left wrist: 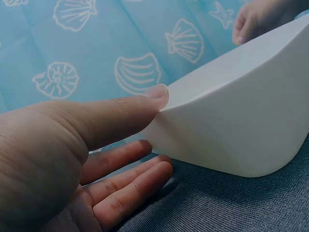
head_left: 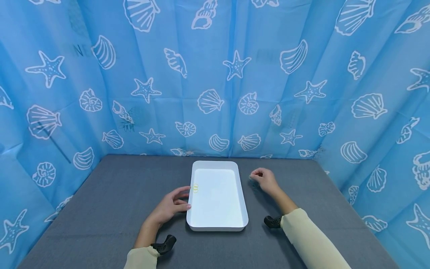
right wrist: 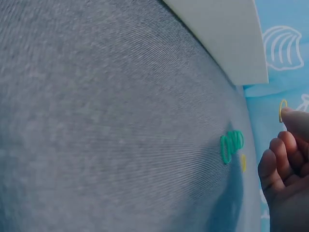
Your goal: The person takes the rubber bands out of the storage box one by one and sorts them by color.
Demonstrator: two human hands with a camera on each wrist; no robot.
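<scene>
A shallow white tray (head_left: 218,198) lies on the grey table. Against its left side is my left hand (head_left: 169,207), thumb touching the rim and the other fingers extended loosely beside the wall. A few thin yellow rings (head_left: 196,188) show inside the tray at its left edge. To the right of the tray, my right hand (head_left: 265,181) is raised above the table and pinches a thin yellow ring (right wrist: 280,114) between thumb and fingertip. Below it, several green rings (right wrist: 233,143) lie on the cloth, with another yellow ring (right wrist: 244,163) close by.
The grey cloth-covered table (head_left: 117,209) runs back to a blue curtain (head_left: 215,82) with white shell and starfish prints, which also hangs along both sides. Each wrist wears a black strap device, the left one (head_left: 164,244) and the right one (head_left: 273,222).
</scene>
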